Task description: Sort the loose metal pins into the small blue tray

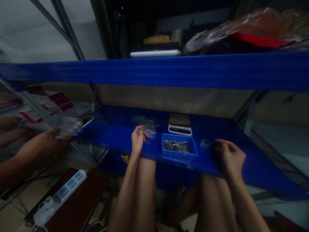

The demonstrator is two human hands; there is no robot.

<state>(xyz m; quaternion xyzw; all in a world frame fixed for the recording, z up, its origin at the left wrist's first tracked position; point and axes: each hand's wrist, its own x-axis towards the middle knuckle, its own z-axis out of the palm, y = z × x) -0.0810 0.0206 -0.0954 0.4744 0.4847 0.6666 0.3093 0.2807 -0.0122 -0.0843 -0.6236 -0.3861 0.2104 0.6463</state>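
My left hand (pixel 138 139) is at the front edge of the blue shelf, its fingers pinched at a small clear plastic bag (pixel 151 132). More clear plastic bags (pixel 138 119) lie flat just behind it. To the right of that hand stands a blue tray (pixel 180 154) holding many thin metal pieces (pixel 176 146) that look like screws or nails. My right hand (pixel 230 158) hovers over the shelf's right part with curled fingers; what they hold, if anything, is too dark to make out. Left of it sits a small clear plastic cup (pixel 205 143), apart from the fingers.
Behind the tray is a kitchen scale (pixel 180 124). An upper blue shelf beam (pixel 154 72) crosses above, with plastic-wrapped goods (pixel 253 32) on it. At left, another person's arm (pixel 36 153) reaches in near a phone (pixel 87 121). A power strip (pixel 70 188) lies on a dark red stool (pixel 89 193).
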